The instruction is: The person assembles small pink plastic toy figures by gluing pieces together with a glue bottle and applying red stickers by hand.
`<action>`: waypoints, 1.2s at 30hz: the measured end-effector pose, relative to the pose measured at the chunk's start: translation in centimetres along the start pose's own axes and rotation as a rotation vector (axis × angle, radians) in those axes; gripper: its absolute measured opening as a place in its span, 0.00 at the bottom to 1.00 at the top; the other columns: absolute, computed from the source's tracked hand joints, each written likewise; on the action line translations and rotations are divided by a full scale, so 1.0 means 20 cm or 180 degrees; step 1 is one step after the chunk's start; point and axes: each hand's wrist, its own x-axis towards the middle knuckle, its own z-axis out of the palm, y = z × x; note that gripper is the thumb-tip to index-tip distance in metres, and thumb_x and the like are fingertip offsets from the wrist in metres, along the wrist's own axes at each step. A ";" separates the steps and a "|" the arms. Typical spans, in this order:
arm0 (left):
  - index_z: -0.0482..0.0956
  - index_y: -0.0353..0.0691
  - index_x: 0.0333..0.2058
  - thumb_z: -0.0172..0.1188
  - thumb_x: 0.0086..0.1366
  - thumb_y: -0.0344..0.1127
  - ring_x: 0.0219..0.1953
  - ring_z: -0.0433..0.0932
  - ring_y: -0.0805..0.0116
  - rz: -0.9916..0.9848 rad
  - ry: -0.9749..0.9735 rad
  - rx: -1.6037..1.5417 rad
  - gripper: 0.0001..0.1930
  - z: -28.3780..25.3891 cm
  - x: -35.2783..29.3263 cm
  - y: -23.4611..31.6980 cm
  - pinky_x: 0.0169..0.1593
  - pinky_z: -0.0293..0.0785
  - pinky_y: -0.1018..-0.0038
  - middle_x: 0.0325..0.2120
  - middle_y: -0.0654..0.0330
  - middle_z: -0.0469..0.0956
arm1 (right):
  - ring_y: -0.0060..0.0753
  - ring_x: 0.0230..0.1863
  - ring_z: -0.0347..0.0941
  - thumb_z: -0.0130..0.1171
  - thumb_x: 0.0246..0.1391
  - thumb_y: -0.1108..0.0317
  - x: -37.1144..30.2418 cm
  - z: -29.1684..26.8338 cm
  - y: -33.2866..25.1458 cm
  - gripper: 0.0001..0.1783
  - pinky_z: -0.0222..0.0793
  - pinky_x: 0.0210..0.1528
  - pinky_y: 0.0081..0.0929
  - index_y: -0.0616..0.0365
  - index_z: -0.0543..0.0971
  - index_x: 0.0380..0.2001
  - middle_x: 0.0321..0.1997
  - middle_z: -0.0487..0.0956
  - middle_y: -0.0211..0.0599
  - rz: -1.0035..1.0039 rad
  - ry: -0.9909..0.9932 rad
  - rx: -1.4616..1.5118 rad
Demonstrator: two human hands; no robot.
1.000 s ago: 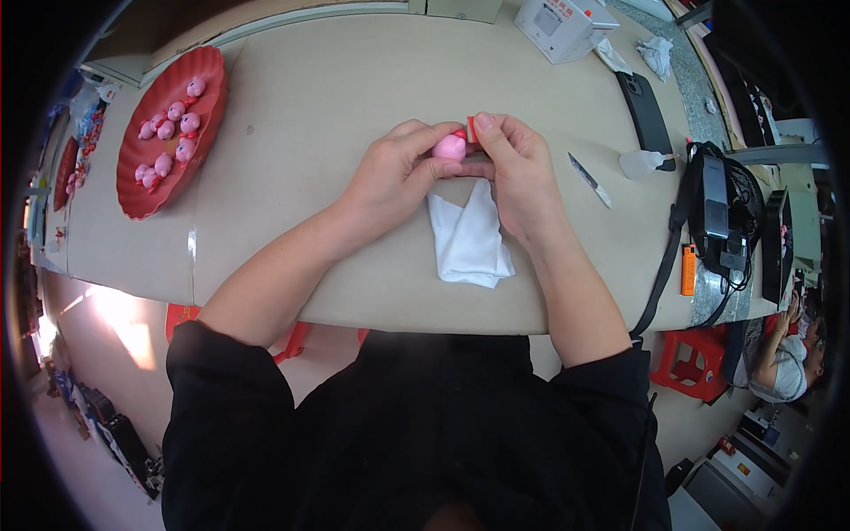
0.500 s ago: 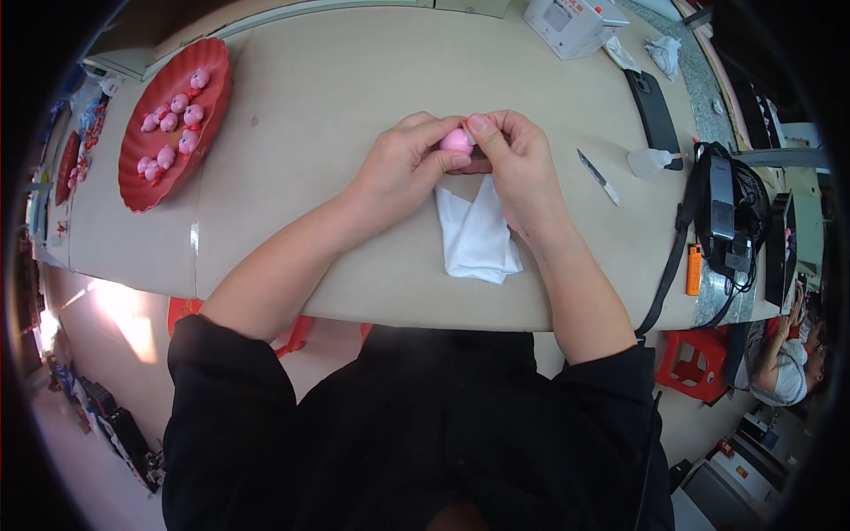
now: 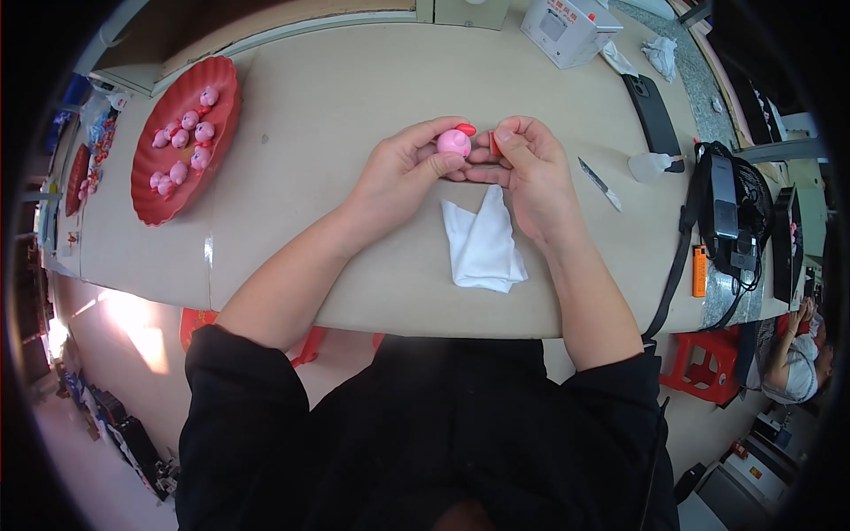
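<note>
The worktop (image 3: 328, 106) runs wide, and the folded white cloth (image 3: 482, 252) on it is our landmark. Well to the left of the cloth and beyond it sits the red fluted dish (image 3: 170, 208), carrying a scatter of pink pieces, at least 8, with red bits among them; they bunch too closely for a sure count. Far beyond the cloth and to its right stands the white box (image 3: 567, 40), contents out of view.

Now the 2 hands, both just beyond the cloth, and here's the change! The left hand (image 3: 398, 164) stays clamped on its catch, thumb and fingers closed round it, while the right hand (image 3: 536, 173), up against that catch 0.5 s ago, has drawn off to the right. Its thumb and fingertips pinch together; whether its lower fingers brush the left hand, I can't tell.

Right of the cloth and beyond it, a small translucent bottle (image 3: 649, 166), fill unclear. And the catch: a pink ball (image 3: 454, 145) just beyond the cloth, with a red tab (image 3: 465, 129) on its upper right, now in plain sight. Smallest, the red piece (image 3: 495, 144) in the right hand's pinch, apart from the ball: I'd judge the contact work paused, ball steadied by 1 hand.
</note>
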 end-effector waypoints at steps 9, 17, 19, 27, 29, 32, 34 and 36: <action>0.64 0.31 0.46 0.50 0.58 0.23 0.39 0.73 0.72 0.0024 0.0131 -0.0142 0.15 0.01 0.00 -0.01 0.43 0.71 0.79 0.37 0.57 0.71 | 0.17 0.27 0.68 0.51 0.52 0.59 -0.01 0.03 -0.02 0.16 0.69 0.26 0.17 0.63 0.69 0.34 0.30 0.70 0.34 0.0271 -0.0064 -0.0302; 0.62 0.32 0.46 0.48 0.57 0.19 0.44 0.71 0.70 0.0338 0.0025 -0.0237 0.17 0.01 -0.01 0.00 0.47 0.70 0.76 0.41 0.55 0.69 | 0.16 0.28 0.70 0.57 0.49 0.65 -0.01 0.01 -0.01 0.13 0.65 0.26 0.12 0.60 0.71 0.36 0.27 0.74 0.29 0.0087 -0.0563 -0.0725; 0.62 0.32 0.46 0.49 0.57 0.19 0.44 0.71 0.70 0.0490 0.0048 -0.0360 0.17 0.00 0.00 0.00 0.47 0.70 0.77 0.41 0.55 0.69 | 0.17 0.29 0.70 0.57 0.49 0.66 -0.01 -0.01 -0.01 0.13 0.65 0.26 0.12 0.59 0.71 0.37 0.27 0.74 0.30 0.0095 -0.0628 -0.0603; 0.66 0.35 0.42 0.54 0.54 0.20 0.39 0.73 0.72 0.0590 0.0177 -0.0015 0.15 0.00 -0.01 0.00 0.42 0.73 0.79 0.37 0.58 0.70 | 0.16 0.28 0.70 0.56 0.49 0.69 -0.02 0.00 0.01 0.13 0.64 0.26 0.11 0.60 0.71 0.39 0.28 0.74 0.29 -0.0155 -0.0667 -0.0643; 0.67 0.35 0.41 0.55 0.54 0.21 0.39 0.73 0.71 0.0655 0.0237 0.0064 0.15 0.00 -0.01 0.00 0.40 0.73 0.79 0.37 0.57 0.70 | 0.15 0.28 0.69 0.56 0.49 0.70 -0.02 0.02 0.01 0.14 0.64 0.26 0.12 0.61 0.69 0.40 0.30 0.73 0.29 -0.0266 -0.0691 -0.0749; 0.68 0.35 0.42 0.56 0.52 0.21 0.38 0.74 0.70 0.0921 0.0341 0.0569 0.16 0.00 -0.01 -0.01 0.38 0.75 0.79 0.38 0.56 0.70 | 0.14 0.29 0.68 0.58 0.47 0.71 -0.04 0.02 0.02 0.17 0.64 0.28 0.12 0.62 0.68 0.40 0.32 0.72 0.30 -0.0494 -0.0665 -0.0936; 0.68 0.35 0.43 0.56 0.52 0.21 0.37 0.74 0.69 0.1123 0.0395 0.1001 0.18 0.01 -0.01 -0.01 0.37 0.75 0.79 0.38 0.55 0.70 | 0.14 0.30 0.67 0.59 0.46 0.71 -0.04 0.01 0.05 0.17 0.65 0.30 0.12 0.62 0.68 0.40 0.32 0.72 0.30 -0.0752 -0.0634 -0.1091; 0.68 0.35 0.45 0.57 0.50 0.21 0.36 0.75 0.65 0.1407 0.0506 0.1709 0.21 0.00 -0.02 0.01 0.37 0.75 0.77 0.38 0.54 0.71 | 0.14 0.31 0.67 0.60 0.45 0.72 -0.04 0.02 0.06 0.18 0.65 0.31 0.12 0.63 0.68 0.40 0.33 0.72 0.30 -0.1010 -0.0605 -0.1237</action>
